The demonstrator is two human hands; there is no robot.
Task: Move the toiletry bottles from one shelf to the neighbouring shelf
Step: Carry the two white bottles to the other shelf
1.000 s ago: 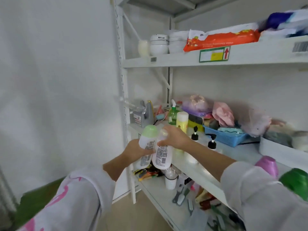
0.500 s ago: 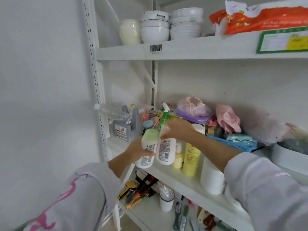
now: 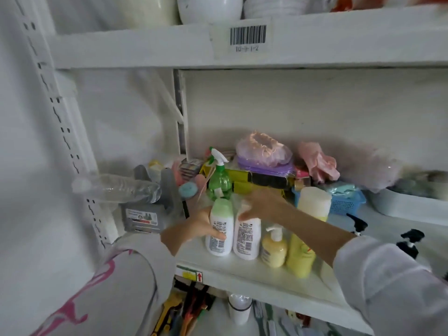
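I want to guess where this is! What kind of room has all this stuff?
Probably a storeroom or stockroom. The metal shelf is packed with mixed goods, the shelf above wears a barcode label, and bowls are stacked up there. The left hand and right hand are setting two bottles down.

single head view, close, facing middle shelf [image 3: 242, 272].

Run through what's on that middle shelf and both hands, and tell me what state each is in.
Green-capped bottle: upright on shelf, left hand gripping it.
White bottle: upright, right hand on top.
Pump bottle: upright.
Spray bottle: upright.
Clear water bottle: lying sideways.
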